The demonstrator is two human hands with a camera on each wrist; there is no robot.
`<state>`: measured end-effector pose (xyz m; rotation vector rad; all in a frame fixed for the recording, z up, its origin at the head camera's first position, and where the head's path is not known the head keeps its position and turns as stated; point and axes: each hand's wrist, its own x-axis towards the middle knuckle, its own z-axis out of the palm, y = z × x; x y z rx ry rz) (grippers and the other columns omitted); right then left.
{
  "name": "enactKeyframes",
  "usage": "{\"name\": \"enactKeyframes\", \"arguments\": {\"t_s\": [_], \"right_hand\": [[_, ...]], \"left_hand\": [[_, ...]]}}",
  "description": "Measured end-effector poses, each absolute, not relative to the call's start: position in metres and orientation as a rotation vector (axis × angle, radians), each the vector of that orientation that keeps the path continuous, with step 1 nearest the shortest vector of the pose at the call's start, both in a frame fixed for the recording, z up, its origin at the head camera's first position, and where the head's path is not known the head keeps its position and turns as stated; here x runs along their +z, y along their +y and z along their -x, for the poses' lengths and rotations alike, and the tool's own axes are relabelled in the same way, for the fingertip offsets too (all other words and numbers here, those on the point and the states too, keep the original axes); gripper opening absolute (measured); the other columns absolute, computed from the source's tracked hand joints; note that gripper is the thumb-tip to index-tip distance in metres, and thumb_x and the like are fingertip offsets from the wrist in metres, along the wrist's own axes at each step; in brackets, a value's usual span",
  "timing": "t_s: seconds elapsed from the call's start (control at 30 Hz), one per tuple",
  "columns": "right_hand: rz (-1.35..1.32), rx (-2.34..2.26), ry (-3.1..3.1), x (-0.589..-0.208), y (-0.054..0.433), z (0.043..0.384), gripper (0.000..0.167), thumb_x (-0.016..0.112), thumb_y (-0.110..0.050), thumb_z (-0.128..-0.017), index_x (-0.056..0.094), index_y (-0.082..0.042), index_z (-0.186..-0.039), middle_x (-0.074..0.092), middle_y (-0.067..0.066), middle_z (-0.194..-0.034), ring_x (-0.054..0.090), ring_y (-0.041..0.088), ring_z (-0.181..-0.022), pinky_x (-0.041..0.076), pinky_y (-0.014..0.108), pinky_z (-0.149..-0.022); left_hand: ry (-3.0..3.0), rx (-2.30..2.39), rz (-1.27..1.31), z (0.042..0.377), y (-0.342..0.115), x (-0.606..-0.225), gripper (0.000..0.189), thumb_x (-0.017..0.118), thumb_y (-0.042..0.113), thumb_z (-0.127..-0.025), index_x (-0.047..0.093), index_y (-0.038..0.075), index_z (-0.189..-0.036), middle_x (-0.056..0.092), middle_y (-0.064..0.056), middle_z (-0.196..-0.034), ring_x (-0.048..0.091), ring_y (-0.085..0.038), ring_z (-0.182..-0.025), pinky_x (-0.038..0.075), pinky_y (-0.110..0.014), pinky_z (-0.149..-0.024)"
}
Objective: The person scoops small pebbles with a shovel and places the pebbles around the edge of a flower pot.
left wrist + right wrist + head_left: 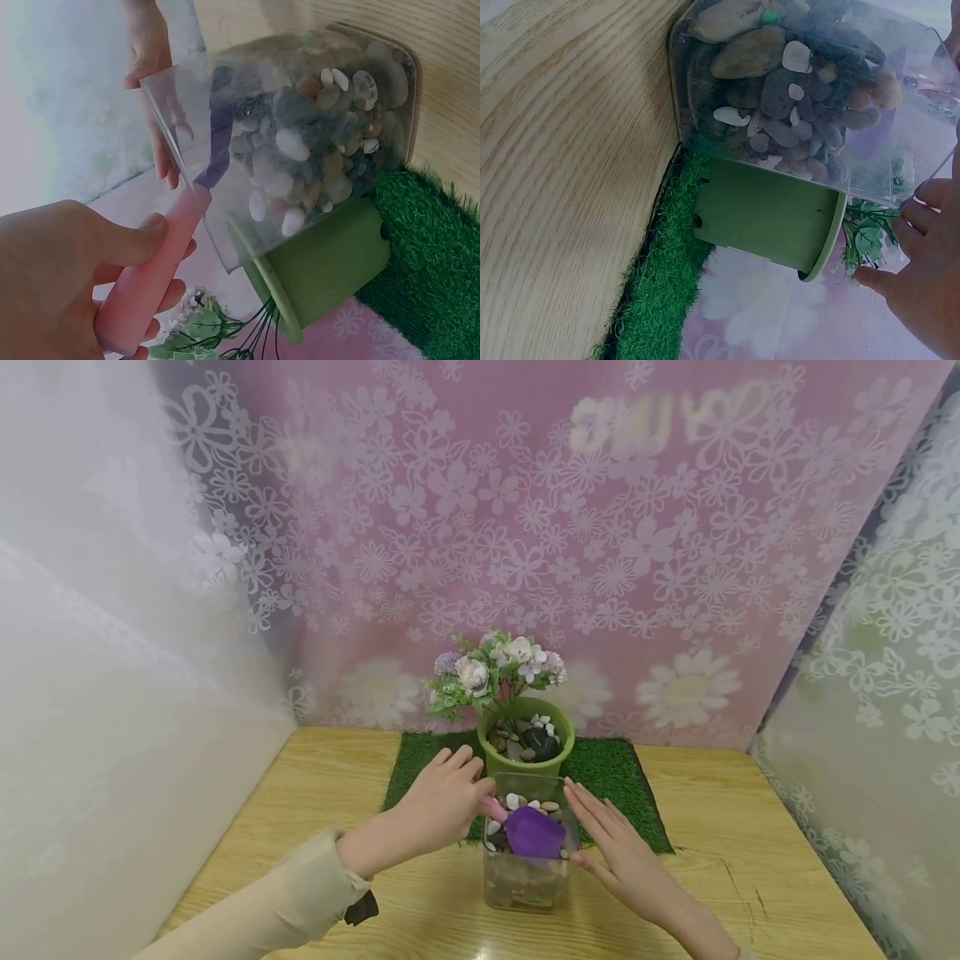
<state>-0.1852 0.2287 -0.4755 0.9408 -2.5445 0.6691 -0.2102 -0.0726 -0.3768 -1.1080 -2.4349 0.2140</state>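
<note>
My left hand (442, 797) grips the pink handle (154, 274) of a small scoop, thumb laid along it. The scoop's purple blade (534, 832) dips inside the mouth of a clear square container (522, 893), close over the pebbles (292, 144). These stones are white, brown, grey and dark, and fill the lower part of the container. On the container's right side, my right hand (626, 860) rests with its fingers extended, the fingertips at the rim.
Right behind the container stands a green pot (495, 763) with artificial flowers (495, 668), stones inside it. A green turf mat (615, 785) lies under the pot on the wooden table (697, 860). A pink floral curtain (525, 527) hangs behind, with pale sheets at both sides.
</note>
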Motion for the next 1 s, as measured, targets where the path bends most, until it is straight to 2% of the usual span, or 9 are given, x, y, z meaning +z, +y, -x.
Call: {"name": "enactKeyframes", "arguments": {"t_s": [0.3,0.5,0.63,1.0], "right_hand": [[-0.947,0.674,-2.539,-0.4765,0.2293,0.1863,0.083,0.073,-0.016,-0.092,0.027,-0.009,-0.161,0.026,0.010,-0.166,0.025,0.022,-0.152,-0.003,0.015,-0.119],[-0.940,0.663,-2.548,-0.4774,0.2291,0.1864,0.081,0.071,-0.019,-0.094,0.026,-0.010,-0.161,0.024,0.008,-0.167,0.022,0.018,-0.153,-0.002,0.019,-0.121],[-0.947,0.666,-2.532,-0.4771,0.2288,0.1865,0.080,0.071,-0.021,-0.095,0.027,-0.010,-0.161,0.024,0.007,-0.167,0.023,0.019,-0.153,-0.002,0.017,-0.120],[-0.964,0.675,-2.543,-0.4762,0.2291,0.1863,0.082,0.072,-0.018,-0.093,0.026,-0.008,-0.161,0.025,0.009,-0.167,0.021,0.018,-0.153,-0.004,0.016,-0.119]], "left_hand": [[-2.501,0.108,1.087,0.2115,-0.0765,-0.3824,0.004,0.075,0.027,-0.092,0.074,0.023,-0.093,0.058,0.005,-0.085,0.034,-0.017,-0.082,0.023,-0.029,-0.072],[-2.599,-0.036,1.080,0.2156,-0.0793,-0.3786,0.004,0.074,0.025,-0.092,0.076,0.022,-0.095,0.058,0.005,-0.084,0.035,-0.017,-0.081,0.026,-0.030,-0.072],[-2.682,-0.107,1.047,0.2182,-0.0817,-0.3761,0.005,0.072,0.025,-0.094,0.076,0.023,-0.096,0.058,0.006,-0.084,0.035,-0.017,-0.081,0.028,-0.031,-0.073],[-2.545,0.009,1.146,0.2159,-0.0777,-0.3783,0.004,0.073,0.022,-0.093,0.075,0.020,-0.095,0.062,0.004,-0.088,0.037,-0.017,-0.081,0.026,-0.029,-0.072]]}}
